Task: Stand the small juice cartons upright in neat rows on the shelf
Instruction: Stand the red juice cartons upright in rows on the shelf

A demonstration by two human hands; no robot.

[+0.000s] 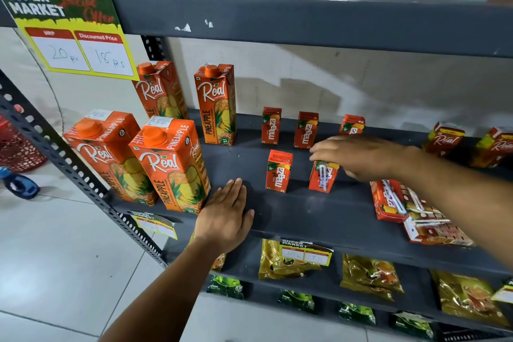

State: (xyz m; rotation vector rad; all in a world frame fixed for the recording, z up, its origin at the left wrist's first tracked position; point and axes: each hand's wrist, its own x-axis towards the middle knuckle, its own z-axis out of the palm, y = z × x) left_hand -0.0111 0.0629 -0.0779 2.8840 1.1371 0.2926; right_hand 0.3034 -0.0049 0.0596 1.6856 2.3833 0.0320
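Observation:
Small red Maaza juice cartons stand on the dark grey shelf (291,211). Three stand upright in a back row (271,125), the rightmost partly hidden by my hand. One stands in front (278,171). Beside it, my right hand (358,157) grips the top of another small carton (323,176), its straw side facing me, its base on the shelf. More small cartons lie flat in a loose pile (410,211) at the right front. My left hand (226,215) rests flat on the shelf's front edge, fingers together, holding nothing.
Tall Real pineapple cartons (169,164) stand at the shelf's left, close to my left hand. Small Real cartons (445,137) stand at the far right back. A price sign (69,33) hangs from the upper shelf. Snack packets (369,275) fill the shelf below.

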